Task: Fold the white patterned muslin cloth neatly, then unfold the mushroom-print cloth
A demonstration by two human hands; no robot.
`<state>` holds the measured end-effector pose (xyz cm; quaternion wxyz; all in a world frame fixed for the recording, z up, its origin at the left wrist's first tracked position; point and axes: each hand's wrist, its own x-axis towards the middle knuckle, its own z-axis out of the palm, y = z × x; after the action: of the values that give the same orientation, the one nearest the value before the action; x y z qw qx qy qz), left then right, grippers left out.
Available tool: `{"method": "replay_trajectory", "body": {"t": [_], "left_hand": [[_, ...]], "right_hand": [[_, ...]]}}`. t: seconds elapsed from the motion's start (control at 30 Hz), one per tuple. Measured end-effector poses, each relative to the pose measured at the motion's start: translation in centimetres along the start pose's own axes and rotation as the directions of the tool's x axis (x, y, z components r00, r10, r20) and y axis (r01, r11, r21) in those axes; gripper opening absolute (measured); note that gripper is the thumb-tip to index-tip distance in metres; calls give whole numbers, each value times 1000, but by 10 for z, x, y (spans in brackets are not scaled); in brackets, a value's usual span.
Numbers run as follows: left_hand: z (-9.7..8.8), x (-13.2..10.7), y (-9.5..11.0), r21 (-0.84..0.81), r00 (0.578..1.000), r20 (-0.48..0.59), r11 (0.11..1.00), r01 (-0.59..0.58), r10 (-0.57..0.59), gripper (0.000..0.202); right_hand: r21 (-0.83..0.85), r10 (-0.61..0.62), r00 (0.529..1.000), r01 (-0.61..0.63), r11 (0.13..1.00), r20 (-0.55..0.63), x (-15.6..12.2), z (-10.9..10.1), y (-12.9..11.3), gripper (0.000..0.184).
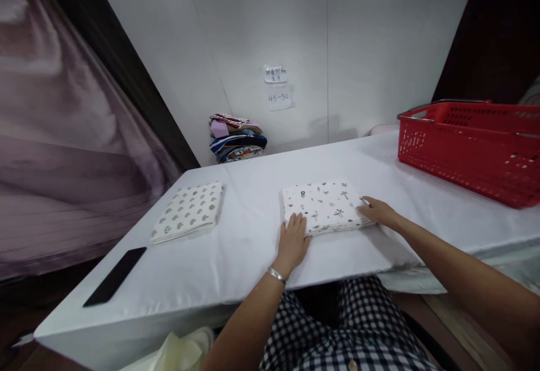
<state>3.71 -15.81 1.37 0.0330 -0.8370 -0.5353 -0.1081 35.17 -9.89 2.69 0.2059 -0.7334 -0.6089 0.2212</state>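
A folded white cloth with small dark prints point(323, 205) lies on the white table point(253, 247) in front of me. My left hand point(292, 241) lies flat with fingers stretched out, touching the cloth's near left corner; a silver bracelet is on that wrist. My right hand point(379, 211) rests open against the cloth's right edge, fingertips on it. A second folded white cloth with grey-green prints point(188, 211) lies apart on the table's left side.
A red plastic basket point(468, 146) stands at the table's right back. A black flat object point(115, 276) lies near the left front edge. A pile of coloured fabrics point(237, 138) sits at the wall, under paper notes point(276, 85). A purple curtain point(63, 135) hangs on the left.
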Motion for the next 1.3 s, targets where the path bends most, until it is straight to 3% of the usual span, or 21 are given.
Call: {"method": "replay_trajectory", "body": {"t": [0.1,0.27,0.37,0.43,0.53,0.63,0.73,0.87,0.93,1.1,1.3], "left_hand": [[-3,1,2,-6,999,33,1000,12,-12,54],[-6,-3,14,-23,998,60,999,-34,36,53],[-4,-7,16,-41,996,54,997,-68,70,53],[-2,-8,15,-51,996,49,996,-75,77,52],[-1,-8,13,-62,997,33,996,-71,73,51],[-2,-10,13,-74,997,16,994,-74,75,51],[-5,-12,12,-98,995,12,991,-96,98,51],[-7,-14,12,-133,995,18,986,-99,102,51],[-7,-15,13,-144,996,16,986,-85,88,52],[-13,-16,12,-212,997,2,974,-74,76,43],[-26,13,6,-220,993,-84,973,68,-89,36]], "right_hand": [[17,-30,1000,30,999,-7,7,5,-3,65],[62,-49,996,54,997,-70,14,3,14,62],[-90,-60,997,56,994,-39,15,-2,17,59],[-226,-143,987,124,966,-69,11,-2,9,56],[-375,-440,892,374,848,-105,-5,8,-11,51],[-347,-644,764,617,706,48,-27,28,-23,54],[-320,-673,728,674,665,133,-41,43,-22,59],[-325,-635,756,648,689,159,-45,44,-26,61],[-334,-648,745,658,674,159,-47,46,-35,60],[-309,-784,593,792,526,186,-58,68,-49,60],[-296,-823,552,815,498,136,-58,81,-39,65]]}}
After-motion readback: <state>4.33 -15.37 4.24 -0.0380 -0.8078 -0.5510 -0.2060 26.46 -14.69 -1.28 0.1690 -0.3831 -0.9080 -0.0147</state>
